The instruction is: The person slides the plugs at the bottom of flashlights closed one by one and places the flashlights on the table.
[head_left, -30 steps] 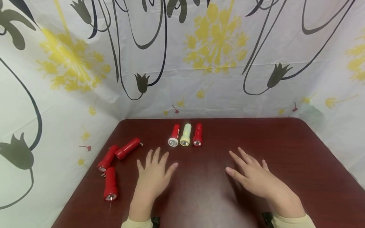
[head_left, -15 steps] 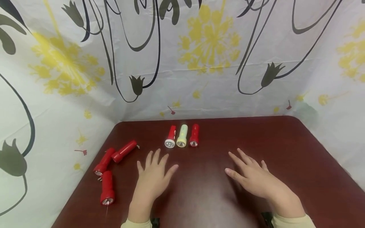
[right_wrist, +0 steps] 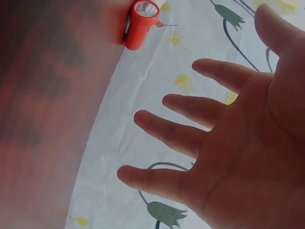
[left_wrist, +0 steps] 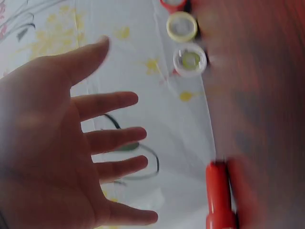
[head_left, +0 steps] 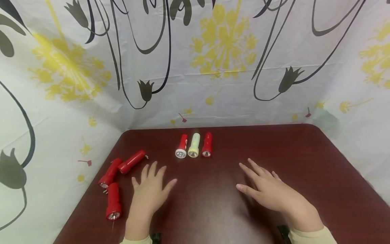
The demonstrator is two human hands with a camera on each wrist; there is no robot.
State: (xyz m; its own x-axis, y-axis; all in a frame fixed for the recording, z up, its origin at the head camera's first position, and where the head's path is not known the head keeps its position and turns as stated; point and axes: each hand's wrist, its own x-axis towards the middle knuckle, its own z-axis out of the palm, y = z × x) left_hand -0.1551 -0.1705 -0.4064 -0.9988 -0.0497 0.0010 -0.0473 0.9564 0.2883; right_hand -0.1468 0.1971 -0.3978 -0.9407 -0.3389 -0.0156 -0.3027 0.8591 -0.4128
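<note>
My left hand [head_left: 148,194] hovers over the table with fingers spread and nothing in it. Nearest to it on the left lie three red flashlights: one pointing toward me [head_left: 113,200], one slanted behind it [head_left: 110,173], and one farther back [head_left: 132,162] with small prongs at its end. My right hand [head_left: 269,191], also spread and holding nothing, is over the right half. At the back, side by side, are a red flashlight with a white head [head_left: 181,146], a pale green and yellow flashlight [head_left: 194,145] and an all-red flashlight [head_left: 207,144]. Both wrist views show bare palms.
The dark reddish-brown table [head_left: 219,189] has rounded far corners and a glossy surface. A white cloth [head_left: 189,84] printed with yellow and grey flowers hangs behind it and along both sides.
The view has shifted slightly, so the flashlights appear farther left. In the last half second my left hand has moved left, toward the nearby red flashlights; my right hand has also shifted slightly left.
</note>
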